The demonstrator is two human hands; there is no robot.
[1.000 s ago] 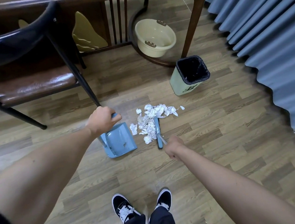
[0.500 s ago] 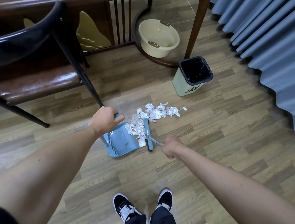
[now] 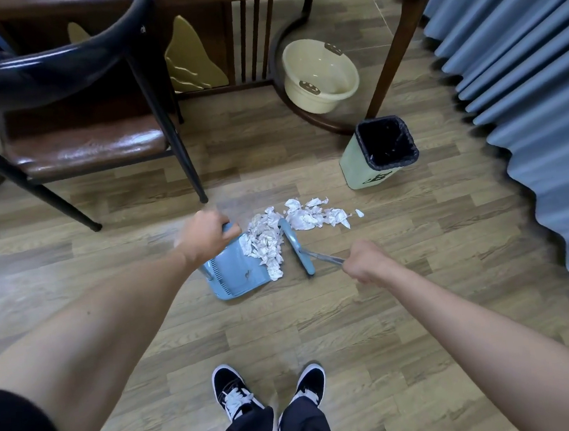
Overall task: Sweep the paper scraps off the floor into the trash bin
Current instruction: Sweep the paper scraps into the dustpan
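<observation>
My left hand point(image 3: 206, 235) grips the top of a light blue dustpan point(image 3: 236, 274) that rests tilted on the wooden floor. My right hand point(image 3: 366, 262) holds the metal handle of a small blue broom point(image 3: 297, 245), whose head lies against the pan's open edge. White crumpled paper scraps point(image 3: 265, 242) lie partly on the pan's lip. More paper scraps point(image 3: 317, 214) stay on the floor to the right of the broom head. A pale green trash bin point(image 3: 367, 170) with a black liner stands further right and beyond, tilted toward me.
A dark chair point(image 3: 91, 143) with a brown seat stands to the left, its leg just beyond my left hand. A cream plastic basin point(image 3: 319, 74) sits under a wooden table point(image 3: 395, 44). Blue curtains point(image 3: 523, 91) hang along the right. My shoes point(image 3: 236, 391) are at the bottom.
The broom head has swept left toward the dustpan, pushing part of the paper pile onto the pan's lip. The left hand and dustpan have stayed roughly in place.
</observation>
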